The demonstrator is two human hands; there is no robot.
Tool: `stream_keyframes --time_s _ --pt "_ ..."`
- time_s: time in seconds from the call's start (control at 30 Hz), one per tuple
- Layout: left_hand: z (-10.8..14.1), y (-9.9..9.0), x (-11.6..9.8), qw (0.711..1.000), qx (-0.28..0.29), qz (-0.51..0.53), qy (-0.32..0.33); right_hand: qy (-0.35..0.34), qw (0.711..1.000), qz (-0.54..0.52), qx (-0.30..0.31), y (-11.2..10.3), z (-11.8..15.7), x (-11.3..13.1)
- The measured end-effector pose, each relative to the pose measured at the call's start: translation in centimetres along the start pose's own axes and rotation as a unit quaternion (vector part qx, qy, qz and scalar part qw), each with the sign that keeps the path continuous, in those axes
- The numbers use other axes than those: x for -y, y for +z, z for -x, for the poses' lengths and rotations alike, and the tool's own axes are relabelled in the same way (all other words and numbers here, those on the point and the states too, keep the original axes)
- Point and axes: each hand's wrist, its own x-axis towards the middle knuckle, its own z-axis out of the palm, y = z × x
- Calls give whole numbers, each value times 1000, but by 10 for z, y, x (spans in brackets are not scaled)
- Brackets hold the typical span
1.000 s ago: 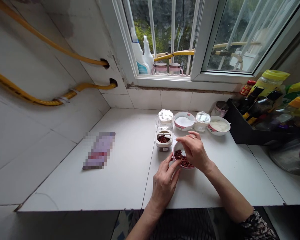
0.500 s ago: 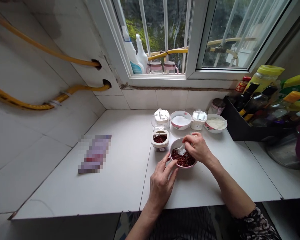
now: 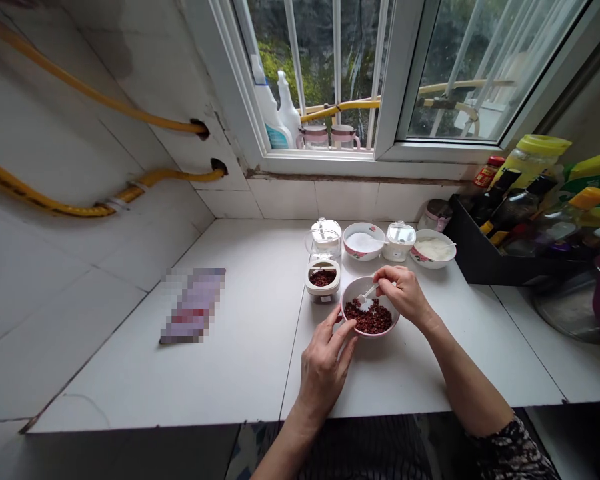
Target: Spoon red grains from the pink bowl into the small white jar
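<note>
At the near bowl [image 3: 351, 291], right hand [image 3: 405, 293]: in the head view, this hand is holding a small white spoon [image 3: 365, 302] by its handle, fingers drawn to a narrow pinch.
Near bowl, left hand [image 3: 325, 360]: this hand is holding the left side of the rim, its fingers partly spread and bent.
Spoon: its head is resting among dark red granules [image 3: 375, 323] inside the near bowl, tilted, not lying flat.
Spoon axis: the long axis is running from the right fingertips leftward and down, slightly toward the wearer; the head is lying to the left of the right hand.
Uncovered jar [image 3: 323, 295]: it is standing just beyond the left fingertips, left of the near bowl, and is also containing dark red granules; the left hand is being the nearer of the two.
Back row: a flowered bowl [image 3: 363, 256] with white contents, a white jar [image 3: 400, 248] and a second flowered bowl [image 3: 433, 263] are standing beyond the near bowl.
Surface [image 3: 230, 373]: a pixelated purple item [image 3: 195, 307] is lying well apart, at the left; its identity is not showing.
</note>
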Motion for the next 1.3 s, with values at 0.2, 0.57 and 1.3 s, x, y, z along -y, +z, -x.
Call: stream_keyframes --time_s 0.2,0.57,1.3 --pt "0 1 1 1000 1 3 0 6 1000 4 4 2 0 -1" --pt "0 0 0 1000 -3 -1 2 20 999 -27 24 2 1 2" --pt "0 1 0 1000 1 -3 2 89 992 -91 11 1 0 0"
